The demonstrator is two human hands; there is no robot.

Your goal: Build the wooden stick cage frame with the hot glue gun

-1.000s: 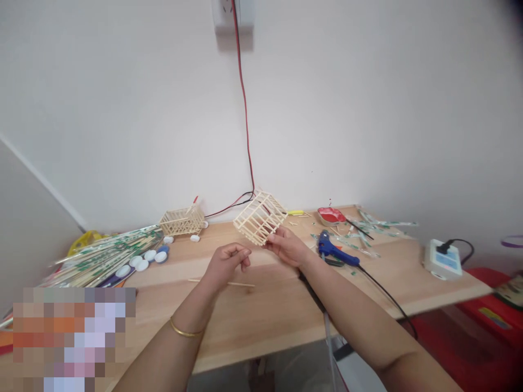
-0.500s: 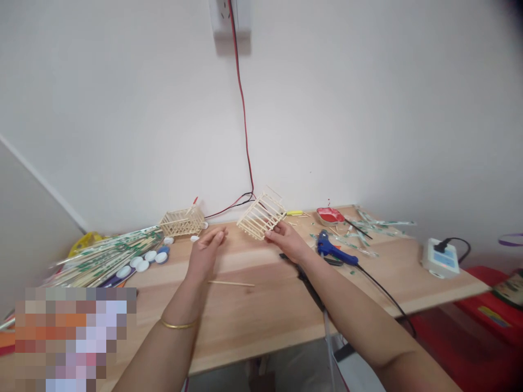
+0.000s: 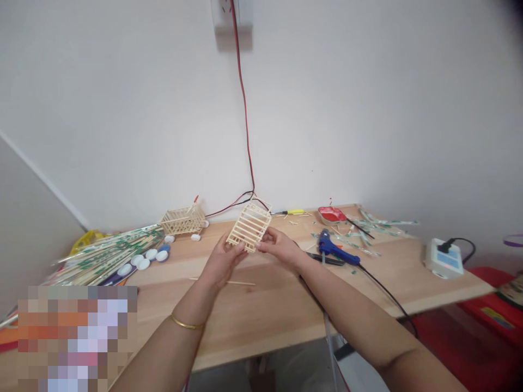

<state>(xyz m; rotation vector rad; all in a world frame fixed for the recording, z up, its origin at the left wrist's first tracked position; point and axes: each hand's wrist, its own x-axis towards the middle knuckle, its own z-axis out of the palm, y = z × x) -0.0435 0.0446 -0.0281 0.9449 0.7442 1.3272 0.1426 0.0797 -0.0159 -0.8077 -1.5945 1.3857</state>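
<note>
A small crate built of thin wooden sticks (image 3: 250,226) is held tilted above the wooden table (image 3: 278,305). My left hand (image 3: 223,261) grips its lower left corner with closed fingers. My right hand (image 3: 278,249) pinches its lower right edge. A loose wooden stick (image 3: 239,283) lies on the table just below my left hand. A second stick crate (image 3: 182,220) stands at the back of the table, near the wall.
A blue glue gun (image 3: 335,250) with a black cord lies right of my hands. Wrapped sticks (image 3: 106,253) and white bottle caps (image 3: 143,261) are piled at the left. A red dish (image 3: 330,215), a white power box (image 3: 443,258) and a red wire (image 3: 245,109) on the wall are further off.
My left hand moved from the table up to the crate and took hold of it. The crate came left and lower, and turned more upright between both hands.
</note>
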